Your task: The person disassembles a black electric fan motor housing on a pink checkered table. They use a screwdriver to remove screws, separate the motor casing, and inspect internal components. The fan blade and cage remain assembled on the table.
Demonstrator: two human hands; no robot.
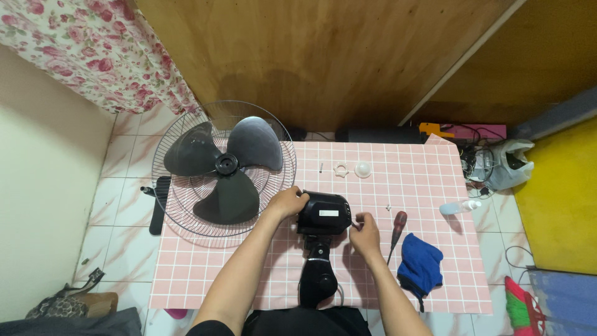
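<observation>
A black fan motor housing [324,213] sits on its black stand neck [318,264] in the middle of a pink checked mat [404,180]. My left hand [286,202] grips the housing's left end. At the housing's right end, my right hand [365,230] pinches something small; I cannot tell what it is. A three-bladed black fan blade [227,165] lies on wire fan guards [180,211] to the left of my left hand.
A red-handled screwdriver [396,227] and a blue cloth [420,261] lie right of my right hand. On the mat's far side are a small screw [321,167], a white nut [341,169] and a white cap [362,169]. A clear bottle [460,206] lies at the right edge.
</observation>
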